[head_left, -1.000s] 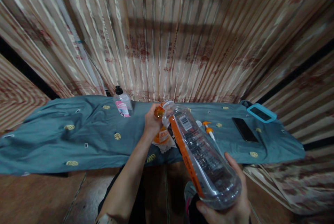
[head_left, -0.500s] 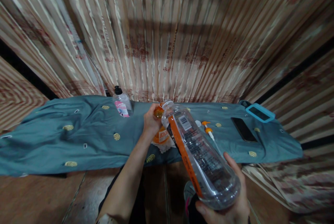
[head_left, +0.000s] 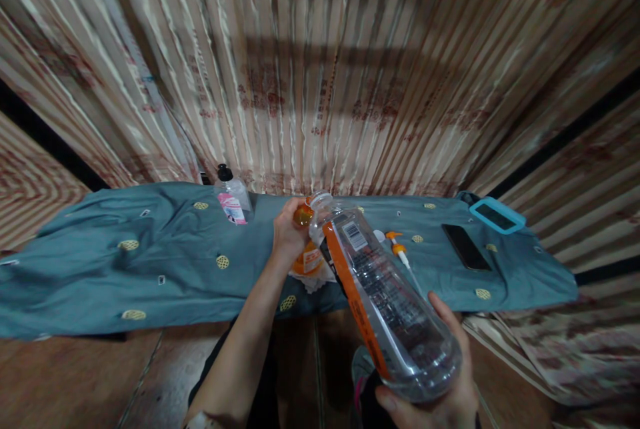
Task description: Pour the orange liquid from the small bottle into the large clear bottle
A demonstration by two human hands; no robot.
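My right hand (head_left: 453, 382) grips the base of a large clear plastic bottle (head_left: 395, 309) with an orange and black label. This bottle lies tilted in the air, its open mouth up and away from me. My left hand (head_left: 290, 232) is closed around the upper part of an orange bottle (head_left: 306, 261), which is partly hidden by the hand and the clear bottle. The clear bottle's mouth is right beside the orange top; whether they touch I cannot tell. A crumpled white tissue (head_left: 313, 283) lies under the orange bottle.
On the blue-green cloth (head_left: 175, 235), an orange pump head (head_left: 399, 248) with a white tube lies beside a white round piece (head_left: 379, 236). Further right are a black phone (head_left: 466, 247) and a blue-framed device (head_left: 497, 215). A clear bottle with black cap (head_left: 233, 202) stands left. Curtains (head_left: 320, 69) hang behind.
Almost nothing differs. Both hands keep their holds and the clear bottle stays at the same tilt; the view has shifted very slightly.
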